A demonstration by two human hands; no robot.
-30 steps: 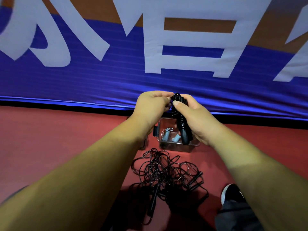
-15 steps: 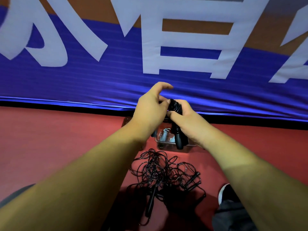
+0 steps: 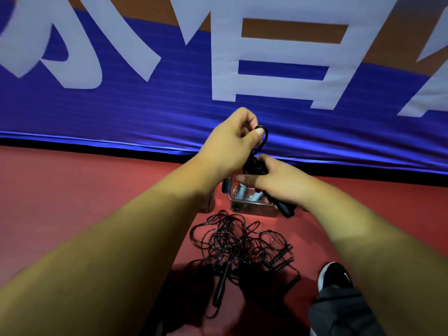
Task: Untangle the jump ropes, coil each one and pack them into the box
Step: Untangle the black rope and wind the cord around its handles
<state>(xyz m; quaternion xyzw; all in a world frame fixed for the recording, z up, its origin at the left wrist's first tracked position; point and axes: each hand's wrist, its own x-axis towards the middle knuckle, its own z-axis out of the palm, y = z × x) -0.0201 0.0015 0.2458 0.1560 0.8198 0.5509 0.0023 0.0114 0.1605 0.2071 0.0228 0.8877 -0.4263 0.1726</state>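
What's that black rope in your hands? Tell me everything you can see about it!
The black jump rope is a thin cord, plastic by the look, gathered into a small bundle with dark handles poking down to the right. The right hand grips the bundle and handles; the left hand pinches a loop of cord sticking up above it. It is held above the clear box on the red floor, apart from the tangled pile.
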